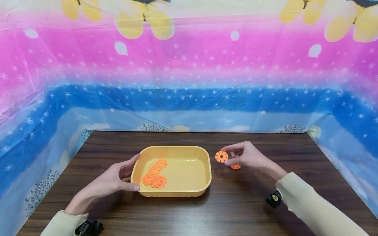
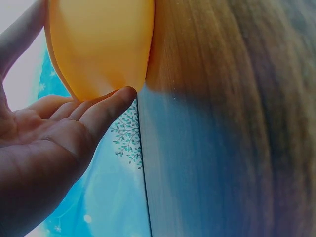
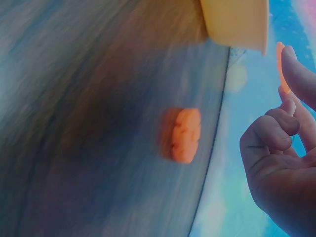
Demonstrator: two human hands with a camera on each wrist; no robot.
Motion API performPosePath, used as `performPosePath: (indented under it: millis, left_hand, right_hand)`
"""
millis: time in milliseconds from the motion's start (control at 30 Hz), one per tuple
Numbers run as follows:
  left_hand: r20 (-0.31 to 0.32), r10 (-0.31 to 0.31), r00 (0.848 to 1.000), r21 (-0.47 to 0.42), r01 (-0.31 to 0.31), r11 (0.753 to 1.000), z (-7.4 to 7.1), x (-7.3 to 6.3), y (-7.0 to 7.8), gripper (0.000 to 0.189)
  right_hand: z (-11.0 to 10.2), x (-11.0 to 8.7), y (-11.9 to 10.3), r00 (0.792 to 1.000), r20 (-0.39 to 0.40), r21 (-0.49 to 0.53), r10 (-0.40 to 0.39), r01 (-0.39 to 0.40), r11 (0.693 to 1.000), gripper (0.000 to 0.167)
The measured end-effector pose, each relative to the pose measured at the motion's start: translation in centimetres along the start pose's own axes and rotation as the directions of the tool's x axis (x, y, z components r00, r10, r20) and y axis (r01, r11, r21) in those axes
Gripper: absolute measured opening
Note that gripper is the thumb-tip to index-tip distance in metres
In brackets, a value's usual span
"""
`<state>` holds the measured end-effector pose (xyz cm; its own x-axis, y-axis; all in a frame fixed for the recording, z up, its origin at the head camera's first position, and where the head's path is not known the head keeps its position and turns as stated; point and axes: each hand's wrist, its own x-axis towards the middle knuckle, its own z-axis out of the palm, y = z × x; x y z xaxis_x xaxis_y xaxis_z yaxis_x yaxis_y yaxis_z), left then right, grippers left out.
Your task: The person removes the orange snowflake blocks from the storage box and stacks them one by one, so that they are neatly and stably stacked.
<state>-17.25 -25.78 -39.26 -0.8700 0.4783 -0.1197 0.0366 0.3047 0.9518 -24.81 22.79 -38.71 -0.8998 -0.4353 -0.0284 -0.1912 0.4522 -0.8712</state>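
A shallow yellow plastic tray [image 1: 183, 173] stands on the table. My left hand [image 1: 107, 180] holds its left end, with the thumb at the near corner and the fingers towards the far one. Several orange notched discs [image 1: 152, 179], flower-shaped, lie overlapping in the tray's left half. Just beyond the tray's right end, my right hand [image 1: 251, 158] pinches one orange notched disc [image 1: 218, 157] between thumb and fingers, raised off the table. Below that hand another orange disc [image 3: 186, 136] lies on the wood, partly hidden from the head view.
The dark wood-grain table [image 1: 189, 214] carries the tray. A pink and blue printed cloth [image 1: 189, 98] rises along the table's back and both sides. Black wrist cameras [image 1: 274, 199] sit at both sleeve cuffs.
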Motion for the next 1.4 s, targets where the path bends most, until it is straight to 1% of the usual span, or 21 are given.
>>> performPosePath:
  millis: [167,400,567,767,1000,1200,1400]
  left_hand:
    - [0.002,0.003,1.0,-0.011,-0.003,1.0,0.0,0.0,0.0,0.111]
    - [0.004,0.012,1.0,0.006,-0.012,1.0,0.0,0.0,-0.1,0.11]
    - [0.0,0.004,1.0,0.012,-0.004,1.0,0.0,0.0,-0.1,0.11]
    - [0.001,-0.005,1.0,-0.004,0.005,1.0,0.1,0.0,0.0,0.11]
    - [-0.006,-0.011,1.0,0.002,0.011,1.0,0.1,0.0,0.0,0.11]
    - [-0.005,-0.015,1.0,-0.006,0.015,1.0,0.1,0.0,0.0,0.11]
    - [-0.009,-0.016,1.0,0.013,0.016,1.0,0.0,0.0,0.1,0.11]
  right_hand:
    - [-0.7,-0.5,0.9,1.0,-0.012,0.012,0.0,0.0,1.0,0.051]
    - [-1.4,-1.2,1.9,0.999,-0.024,0.006,0.036,-0.036,0.999,0.05]
    - [-1.9,-1.6,2.8,0.999,-0.021,0.012,0.037,-0.037,0.999,0.05]
    - [-2.5,-1.9,3.8,0.999,-0.025,-0.027,0.04,-0.041,0.999,0.05]
    - [-2.8,-2.0,4.1,0.994,-0.002,0.002,0.11,-0.11,0.994,0.049]
    - [-2.7,-1.9,4.7,0.994,0.013,-0.017,0.111,-0.11,0.994,0.048]
    - [-2.8,-1.8,5.1,0.993,0.014,-0.046,0.12,-0.12,0.992,0.048]
